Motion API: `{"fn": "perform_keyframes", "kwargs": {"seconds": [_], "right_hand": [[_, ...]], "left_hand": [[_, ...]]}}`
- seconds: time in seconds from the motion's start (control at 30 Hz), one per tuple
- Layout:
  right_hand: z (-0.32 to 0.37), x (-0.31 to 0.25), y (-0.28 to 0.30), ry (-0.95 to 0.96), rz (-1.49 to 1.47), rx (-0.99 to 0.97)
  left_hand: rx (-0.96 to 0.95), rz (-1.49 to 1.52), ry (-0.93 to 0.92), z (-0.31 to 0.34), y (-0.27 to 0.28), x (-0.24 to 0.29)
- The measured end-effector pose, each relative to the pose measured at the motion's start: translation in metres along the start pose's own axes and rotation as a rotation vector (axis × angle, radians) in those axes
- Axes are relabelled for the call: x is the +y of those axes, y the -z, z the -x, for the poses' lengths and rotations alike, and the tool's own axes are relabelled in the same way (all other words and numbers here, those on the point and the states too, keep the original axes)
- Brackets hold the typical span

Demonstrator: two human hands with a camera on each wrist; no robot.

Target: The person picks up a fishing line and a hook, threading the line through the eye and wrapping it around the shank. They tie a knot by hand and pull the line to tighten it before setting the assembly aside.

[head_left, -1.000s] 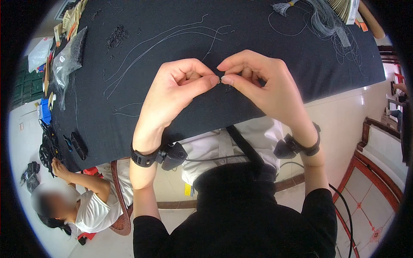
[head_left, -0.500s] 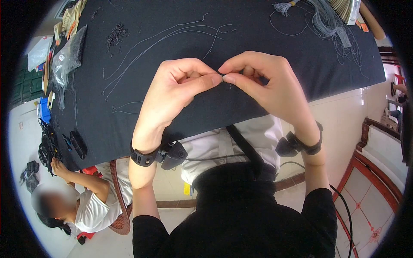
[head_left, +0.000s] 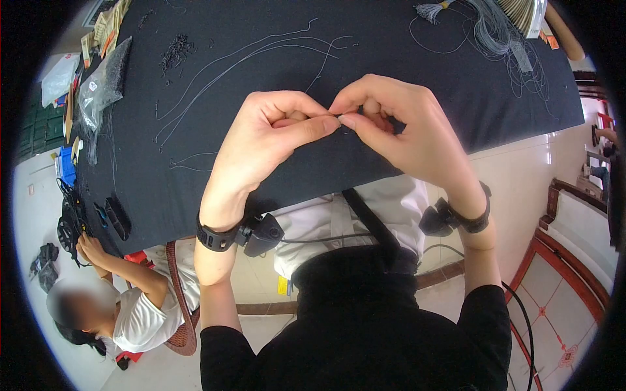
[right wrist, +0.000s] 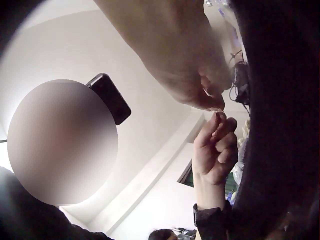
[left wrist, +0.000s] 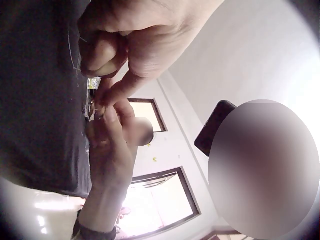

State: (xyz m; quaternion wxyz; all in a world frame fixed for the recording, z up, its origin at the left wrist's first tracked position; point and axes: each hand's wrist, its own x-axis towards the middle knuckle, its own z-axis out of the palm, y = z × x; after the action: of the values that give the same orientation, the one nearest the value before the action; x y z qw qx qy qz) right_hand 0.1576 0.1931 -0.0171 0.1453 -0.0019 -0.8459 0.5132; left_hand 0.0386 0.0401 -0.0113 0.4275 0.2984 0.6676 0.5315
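Over the black-covered table (head_left: 385, 166), my two hands meet fingertip to fingertip. My left hand (head_left: 267, 133) pinches a thin cord between thumb and index finger, and my right hand (head_left: 417, 127) pinches it from the other side. Fingertips hide most of the cord; in the right wrist view only a tiny pale bit shows where the hands meet, and I cannot tell its exact form. Behind the hands, several thin grey cords (head_left: 274, 43) lie in long curves across the cloth.
A pile of small black pieces (head_left: 176, 55) lies at the far left, near a clear plastic bag (head_left: 104, 85). At the far right is a bundle of grey cord (head_left: 489, 32). Another person (head_left: 147, 322) sits at the table's left end.
My fingertips have drawn closer together, and the small dark bit seen between them earlier is now mostly covered. My right index finger has come down towards the left fingertips.
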Motion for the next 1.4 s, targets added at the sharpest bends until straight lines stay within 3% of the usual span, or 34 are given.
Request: {"fn": "perform_keyframes", "kwargs": {"seconds": [0.43,0.73,0.8,0.93,1.17,1.4], "right_hand": [[0.002,0.007,-0.006,-0.082,-0.188,0.001],[-0.005,0.011,-0.004,-0.107,0.003,0.022],[-0.006,0.016,-0.006,-0.050,0.068,0.041],[0.001,0.011,-0.012,0.064,0.310,0.169],[0.019,-0.004,-0.011,0.043,0.319,-0.162],[0.013,0.001,-0.013,0.032,0.391,-0.240]], "left_hand": [[-0.017,0.047,0.064,0.001,0.000,0.006],[0.082,-0.237,-0.077,-0.003,-0.003,-0.004],[0.083,-0.375,-0.148,-0.005,-0.001,-0.009],[0.076,-0.523,-0.109,-0.003,-0.002,-0.007],[0.127,-0.501,-0.122,-0.001,-0.001,-0.007],[0.084,-0.526,-0.209,-0.004,-0.010,0.005]]}}
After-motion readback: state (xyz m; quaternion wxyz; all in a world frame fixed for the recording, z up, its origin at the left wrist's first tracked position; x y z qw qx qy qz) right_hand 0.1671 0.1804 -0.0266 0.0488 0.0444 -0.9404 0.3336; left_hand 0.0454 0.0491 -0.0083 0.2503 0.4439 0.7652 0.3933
